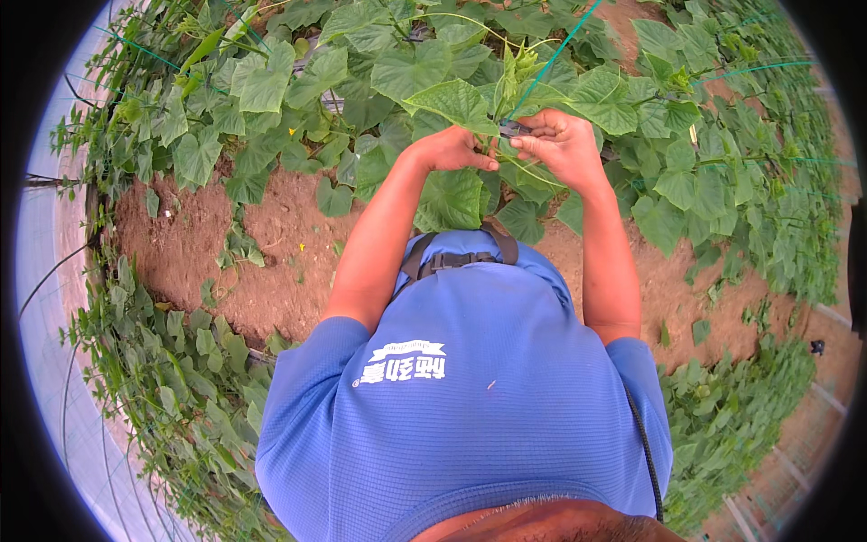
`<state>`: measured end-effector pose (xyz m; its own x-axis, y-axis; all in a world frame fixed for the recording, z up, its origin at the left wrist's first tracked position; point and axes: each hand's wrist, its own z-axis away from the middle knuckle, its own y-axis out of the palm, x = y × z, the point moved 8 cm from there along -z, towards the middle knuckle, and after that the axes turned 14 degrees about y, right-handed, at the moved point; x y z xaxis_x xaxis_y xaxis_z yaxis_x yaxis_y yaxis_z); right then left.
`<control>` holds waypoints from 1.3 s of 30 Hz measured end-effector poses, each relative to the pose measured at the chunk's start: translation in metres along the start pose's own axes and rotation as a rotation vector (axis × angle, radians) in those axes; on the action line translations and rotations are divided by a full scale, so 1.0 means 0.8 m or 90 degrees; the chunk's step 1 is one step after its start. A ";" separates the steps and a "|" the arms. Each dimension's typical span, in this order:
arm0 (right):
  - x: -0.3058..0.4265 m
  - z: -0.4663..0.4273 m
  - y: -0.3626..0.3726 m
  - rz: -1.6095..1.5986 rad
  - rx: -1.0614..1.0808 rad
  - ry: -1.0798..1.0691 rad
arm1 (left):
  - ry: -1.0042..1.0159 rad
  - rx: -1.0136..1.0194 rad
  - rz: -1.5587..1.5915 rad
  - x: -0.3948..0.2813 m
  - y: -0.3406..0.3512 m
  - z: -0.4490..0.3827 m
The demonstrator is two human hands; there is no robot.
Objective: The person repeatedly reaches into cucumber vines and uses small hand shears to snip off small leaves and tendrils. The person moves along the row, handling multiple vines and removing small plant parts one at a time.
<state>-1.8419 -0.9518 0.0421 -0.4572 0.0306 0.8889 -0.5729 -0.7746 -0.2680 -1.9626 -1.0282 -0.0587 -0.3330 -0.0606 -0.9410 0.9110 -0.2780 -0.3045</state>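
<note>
A leafy cucumber-like vine [511, 78] stands before me, its tip rising between my hands. My right hand [561, 146] pinches a small dark plastic clip [513, 129] between thumb and fingers, against the stem. From the clip a taut green string [555, 57] runs up and out of view. My left hand [457, 149] is at the other side of the stem, its thumb and fingers closed around the green stalk just below the clip. A broad leaf [457, 105] hangs over the left fingers and partly hides them.
More vine rows spread behind [189, 386] and to the right [738, 162], with other green strings [758, 68] among them. Bare reddish soil [284, 237] forms the path. Plastic sheeting [47, 271] curves along the left. A dark waist strap with a buckle [460, 261] crosses my blue shirt [474, 379].
</note>
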 end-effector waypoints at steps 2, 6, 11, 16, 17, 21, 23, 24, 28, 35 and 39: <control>0.004 0.000 0.004 -0.001 -0.010 -0.011 | 0.013 -0.012 0.011 -0.001 0.001 -0.001; 0.014 0.005 0.005 0.053 -0.128 -0.085 | -0.022 -0.052 0.004 0.003 -0.001 0.003; 0.005 -0.003 0.011 0.006 -0.155 -0.131 | 0.122 -0.143 0.018 -0.011 -0.005 -0.006; -0.003 -0.012 0.008 0.088 -0.191 -0.137 | 0.167 -0.138 -0.109 0.002 -0.003 -0.017; -0.001 -0.013 0.007 0.103 -0.210 -0.145 | 0.168 -0.161 -0.120 0.005 -0.004 -0.019; 0.002 -0.012 0.009 0.159 -0.283 -0.147 | 0.240 -0.238 -0.207 0.005 -0.004 -0.021; 0.003 -0.010 0.013 0.185 -0.300 -0.170 | 0.274 -0.261 -0.292 0.001 -0.004 -0.021; -0.011 -0.015 0.012 0.114 -0.278 -0.110 | 0.296 -0.281 -0.344 -0.004 -0.004 -0.019; -0.042 -0.018 0.013 -0.084 -0.240 -0.058 | 0.289 -0.311 -0.285 0.004 -0.006 -0.020; -0.044 -0.011 0.013 0.064 -0.276 -0.030 | 0.229 -0.299 -0.296 0.012 0.001 -0.030; -0.038 -0.010 0.015 0.129 -0.317 -0.040 | 0.200 -0.282 -0.356 -0.016 -0.014 -0.008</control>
<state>-1.8404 -0.9575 0.0091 -0.5592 -0.1388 0.8173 -0.7371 -0.3681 -0.5668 -1.9674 -1.0180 -0.0444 -0.7473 0.2688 -0.6077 0.6623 0.2261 -0.7143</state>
